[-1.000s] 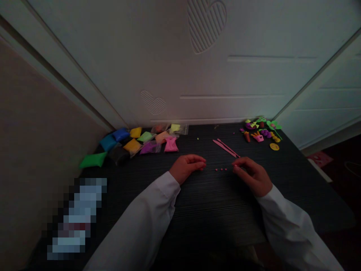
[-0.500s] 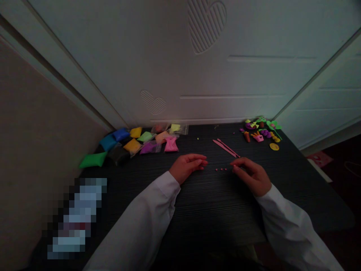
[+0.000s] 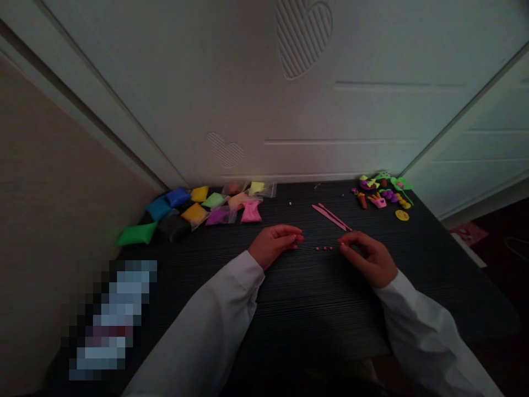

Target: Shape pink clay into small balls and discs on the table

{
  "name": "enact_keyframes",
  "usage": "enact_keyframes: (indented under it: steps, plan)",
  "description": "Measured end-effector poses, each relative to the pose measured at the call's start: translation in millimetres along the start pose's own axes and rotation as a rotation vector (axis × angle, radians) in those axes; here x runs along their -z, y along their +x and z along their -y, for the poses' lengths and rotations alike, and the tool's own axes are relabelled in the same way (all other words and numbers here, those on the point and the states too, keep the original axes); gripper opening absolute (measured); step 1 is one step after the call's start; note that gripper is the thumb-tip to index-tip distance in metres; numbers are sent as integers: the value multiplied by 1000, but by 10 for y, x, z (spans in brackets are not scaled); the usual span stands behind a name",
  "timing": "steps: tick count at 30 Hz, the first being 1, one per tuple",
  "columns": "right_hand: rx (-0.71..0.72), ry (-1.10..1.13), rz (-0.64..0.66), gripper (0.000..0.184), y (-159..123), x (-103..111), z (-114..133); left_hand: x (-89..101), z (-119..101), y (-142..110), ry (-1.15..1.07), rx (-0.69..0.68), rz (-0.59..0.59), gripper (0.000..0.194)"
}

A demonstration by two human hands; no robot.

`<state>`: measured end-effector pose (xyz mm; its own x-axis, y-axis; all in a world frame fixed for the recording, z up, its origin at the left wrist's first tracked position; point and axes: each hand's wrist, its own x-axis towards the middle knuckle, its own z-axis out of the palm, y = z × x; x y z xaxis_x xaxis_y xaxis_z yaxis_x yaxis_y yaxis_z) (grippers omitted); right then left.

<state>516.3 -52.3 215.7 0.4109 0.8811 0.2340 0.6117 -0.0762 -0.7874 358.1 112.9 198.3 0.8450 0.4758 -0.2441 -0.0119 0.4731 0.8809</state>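
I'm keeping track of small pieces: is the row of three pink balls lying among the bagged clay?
No, the three pink balls lie on the dark tabletop between the left hand and the right hand.

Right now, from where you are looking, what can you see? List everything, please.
clay packets: twelve, mixed colours, left rear of table
pink pellets: three, pink, in a row between the hands
modelling tools: two, pink, behind the pellets
clay figures: several, mixed colours, right rear
disc: one, yellow, in front of the figures
specks: two, yellowish and purplish, rear of table
thin scrap: one, colour unclear, near the panel
pixelated patch: one, mostly bluish, left; contents hidden
table: one, black
panel: one, whitish, behind table
embossed hearts: two, whitish, on the panel
wall: one, brownish, left
patterned item: one, pinkish, beyond table's right
sleeves: two, white, on the arms
left hand: one, bare, left of the pellets
right hand: one, bare, right of the pellets
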Motion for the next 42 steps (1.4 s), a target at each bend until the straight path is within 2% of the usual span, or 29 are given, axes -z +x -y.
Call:
enact_keyframes:
  steps: [21, 25, 28, 32, 36, 42]
  plan:
    - [17, -55, 4, 14, 1, 15, 43, 7, 9, 11, 83, -24, -9, 18]
    - [67, -93, 19, 19, 11, 0, 32, 14, 11, 7, 70, -23, -6, 18]
    - [159, -202, 94, 22, -13, -62, 8, 14, 11, 4, 70, -31, -10, 18]
    - [314, -477, 184, 18, -74, -172, -58, 3, -2, 2, 51, -29, -20, 15]
    - [333, -593, 201, 19, -98, -210, -112, -13, -26, 2, 26, -8, -34, 13]
    - [318, -588, 237, 21, -85, -177, -137, -3, -40, 4, 51, 9, -62, 12]
